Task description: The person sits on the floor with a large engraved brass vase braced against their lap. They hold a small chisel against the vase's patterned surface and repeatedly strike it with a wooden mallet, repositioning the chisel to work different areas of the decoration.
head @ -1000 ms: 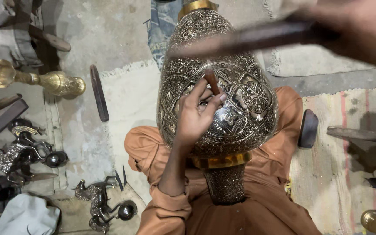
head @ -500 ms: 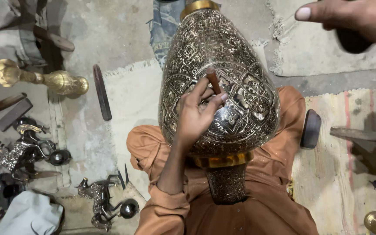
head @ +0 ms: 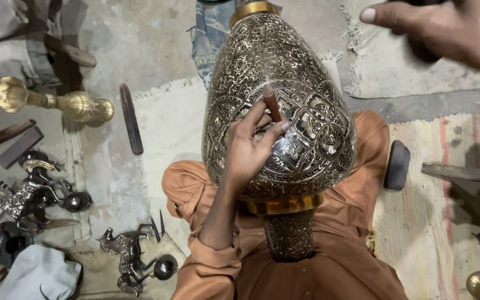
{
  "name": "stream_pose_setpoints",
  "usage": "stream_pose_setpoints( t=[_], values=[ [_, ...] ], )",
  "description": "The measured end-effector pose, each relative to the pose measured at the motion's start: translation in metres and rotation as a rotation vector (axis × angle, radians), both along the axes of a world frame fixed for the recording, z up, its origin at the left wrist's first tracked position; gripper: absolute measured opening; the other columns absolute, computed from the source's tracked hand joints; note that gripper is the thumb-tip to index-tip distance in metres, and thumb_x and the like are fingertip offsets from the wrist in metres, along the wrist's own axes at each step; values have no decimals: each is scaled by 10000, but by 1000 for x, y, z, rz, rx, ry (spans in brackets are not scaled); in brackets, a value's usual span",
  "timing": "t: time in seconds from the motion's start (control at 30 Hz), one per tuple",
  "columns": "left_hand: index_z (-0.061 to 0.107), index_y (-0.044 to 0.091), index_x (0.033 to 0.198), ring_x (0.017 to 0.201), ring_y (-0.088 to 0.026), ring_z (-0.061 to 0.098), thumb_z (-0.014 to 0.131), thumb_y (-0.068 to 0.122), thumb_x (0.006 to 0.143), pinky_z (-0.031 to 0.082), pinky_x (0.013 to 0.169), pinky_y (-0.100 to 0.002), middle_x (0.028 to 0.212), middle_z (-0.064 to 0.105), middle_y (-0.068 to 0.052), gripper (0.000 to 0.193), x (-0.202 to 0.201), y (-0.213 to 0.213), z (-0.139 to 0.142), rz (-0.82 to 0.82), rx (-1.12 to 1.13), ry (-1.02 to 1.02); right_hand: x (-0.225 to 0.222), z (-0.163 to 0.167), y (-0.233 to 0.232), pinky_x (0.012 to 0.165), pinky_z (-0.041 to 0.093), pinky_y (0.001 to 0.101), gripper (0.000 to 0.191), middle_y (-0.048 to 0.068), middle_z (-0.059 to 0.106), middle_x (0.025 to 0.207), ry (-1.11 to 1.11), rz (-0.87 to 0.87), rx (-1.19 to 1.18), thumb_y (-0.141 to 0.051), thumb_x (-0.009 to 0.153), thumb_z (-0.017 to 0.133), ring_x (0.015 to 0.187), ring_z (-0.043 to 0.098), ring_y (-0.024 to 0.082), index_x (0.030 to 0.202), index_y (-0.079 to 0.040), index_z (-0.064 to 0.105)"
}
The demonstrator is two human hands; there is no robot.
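A: Big engraved metal vase lying across the lap, left hand pinching a small brown chisel against its side

B: Right hand up top right, fingers curled round something dark, can't tell what. Raised higher than half a second back

A: Bare concrete floor, pale mat, brass horse figures off left

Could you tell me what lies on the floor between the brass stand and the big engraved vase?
In the head view, a dark flat bar lies between the brass stand and the vase.

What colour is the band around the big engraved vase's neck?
Gold, plain and shiny, on the vase band; the head view shows it.
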State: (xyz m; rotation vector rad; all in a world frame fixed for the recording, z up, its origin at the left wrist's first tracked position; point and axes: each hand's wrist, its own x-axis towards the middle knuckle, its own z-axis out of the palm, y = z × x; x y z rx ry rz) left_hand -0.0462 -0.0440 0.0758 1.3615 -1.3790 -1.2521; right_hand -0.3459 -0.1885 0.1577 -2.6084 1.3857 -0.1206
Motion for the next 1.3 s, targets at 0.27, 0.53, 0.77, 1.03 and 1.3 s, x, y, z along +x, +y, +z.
stream_pose_setpoints(
  t=[0.27,0.53,0.77,1.03,1.3],
  values=[
    [634,92,1286,908,-215,809,685,190,973,684,818,-372,1056,803,-123,332,3,-2,-6,-20,-38,18,23,29,29,671,589,412,407,171,709,858,-8,-234,151,-295,931,756,726,725,284,1213,-22,646],
    [649,60,1270,876,-186,802,696,140,971,673,804,-344,1014,812,-113,313,8,-7,-14,-69,-92,16,46,42,39,776,578,445,641,166,724,1128,-109,222,-93,-305,845,800,907,725,365,1428,-136,595],
    [645,40,1283,935,-186,790,696,118,985,661,843,-336,1042,796,-111,312,12,-8,-14,-125,-137,61,38,40,41,718,610,426,705,79,777,978,364,92,-33,-388,848,824,784,761,313,1492,-314,545],
    [639,36,1279,934,-140,773,706,127,979,642,866,-309,1010,795,-66,321,16,-14,-10,-203,-134,72,32,27,51,615,590,401,723,139,723,977,-4,110,10,-417,932,702,699,728,282,1568,-195,438],
    [637,21,1290,1009,-169,760,725,133,976,617,911,-336,1048,779,-90,345,22,-17,-8,-270,-185,52,25,17,58,571,551,355,644,87,690,914,-24,93,40,-429,986,662,671,685,211,1542,-188,445]
  ],
)
